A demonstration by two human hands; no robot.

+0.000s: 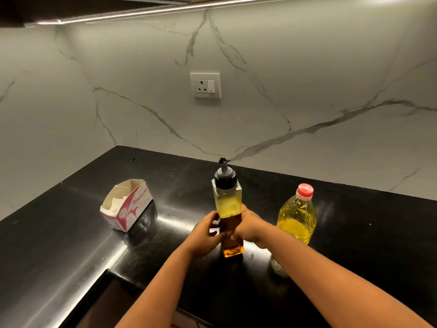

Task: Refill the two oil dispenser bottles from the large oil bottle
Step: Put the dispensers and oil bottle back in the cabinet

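Both hands grip one square glass dispenser bottle [228,209] upright on the black counter [71,221]: left hand [205,230] and right hand [249,227] curled round its lower body. Oil fills about two-thirds; black pour spout on. Large oil bottle [296,217], red-capped, half full of yellow oil, stands just right. Opened tissue box [126,203], white sheets inside, sits left.

Just my two arms coming up from the bottom of the shot, both bare the whole way, no sleeves showing anywhere. No watch, no bracelet, nothing on either wrist. My left hand [205,229] and right hand [248,227] are bare too, no gloves, and I can't spot any rings on the fingers you can see. One nail on the right hand shows plain, short-ish, no polish I can make out.
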